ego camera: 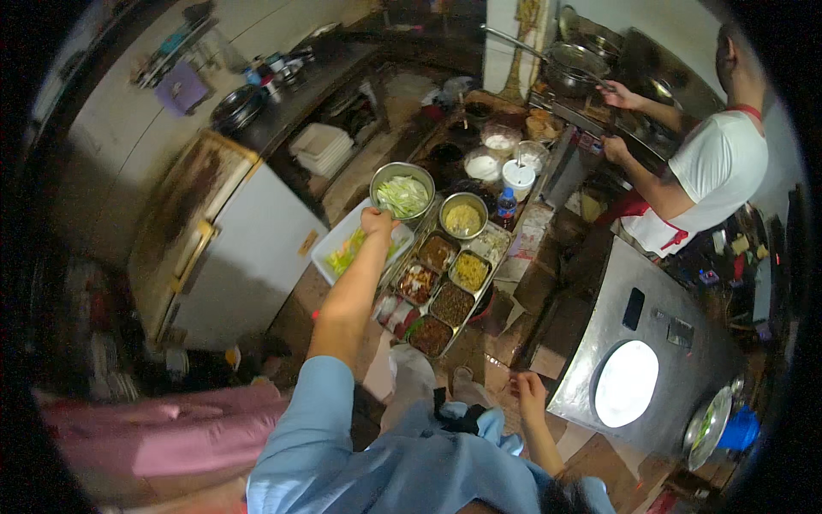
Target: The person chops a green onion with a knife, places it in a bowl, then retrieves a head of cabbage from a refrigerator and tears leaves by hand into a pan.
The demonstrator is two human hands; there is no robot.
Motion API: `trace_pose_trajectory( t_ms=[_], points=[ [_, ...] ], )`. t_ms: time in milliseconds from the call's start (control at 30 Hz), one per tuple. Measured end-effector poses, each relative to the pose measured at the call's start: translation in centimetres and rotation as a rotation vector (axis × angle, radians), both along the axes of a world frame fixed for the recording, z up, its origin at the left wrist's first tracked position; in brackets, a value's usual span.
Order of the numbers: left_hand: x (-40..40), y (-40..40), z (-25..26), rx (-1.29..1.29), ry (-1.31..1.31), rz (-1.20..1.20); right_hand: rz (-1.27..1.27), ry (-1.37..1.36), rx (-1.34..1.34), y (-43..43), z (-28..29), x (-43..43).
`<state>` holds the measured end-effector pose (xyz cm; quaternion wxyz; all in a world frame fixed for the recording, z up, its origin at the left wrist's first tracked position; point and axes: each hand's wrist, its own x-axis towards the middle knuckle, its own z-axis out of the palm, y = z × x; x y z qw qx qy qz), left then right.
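My left hand is stretched forward, its fingers at the near rim of a round metal bowl of sliced pale-green vegetable. The fingers look closed on that rim. Under my forearm is a white plastic tub with cut green and orange vegetables. Just right of it, a metal tray carries several square containers of seasonings, among them a chopped yellow one and a dark red-brown one. A second metal bowl has a minced yellow ingredient. Low at my side, my right hand hangs with nothing visible in it, fingers loosely apart.
A co-worker at the right holds a wok at the stove. A steel counter carries a white oval plate and a phone. On the left is a white chest freezer. A capped bottle stands beyond the tray.
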<state>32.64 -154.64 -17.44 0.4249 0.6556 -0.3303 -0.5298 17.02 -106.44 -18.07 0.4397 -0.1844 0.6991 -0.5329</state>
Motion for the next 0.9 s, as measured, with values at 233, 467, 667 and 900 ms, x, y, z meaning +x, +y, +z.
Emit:
trace_pose_trajectory(
  t_ms=[233, 467, 667, 900],
  points=[
    [-4.7, -7.6, -7.8, 0.043, -0.285, -0.22, -0.556, -0.03, 0.025, 3.0, -1.2, 5.6],
    [0.0, -5.5, -7.2, -0.506, -0.747, -0.279, -0.363, 0.007, 0.136, -6.5, 1.0, 10.9],
    [13.9, 4.1, -5.9, -0.526, -0.549, -0.182, 0.0, 0.025, 0.04, -14.6, -0.2, 9.3],
    [31.3, 18.1, -4.0, -0.189, -0.584, 0.195, 0.693, 0.274, -0.121, -23.2, -2.3, 9.7]
  ],
)
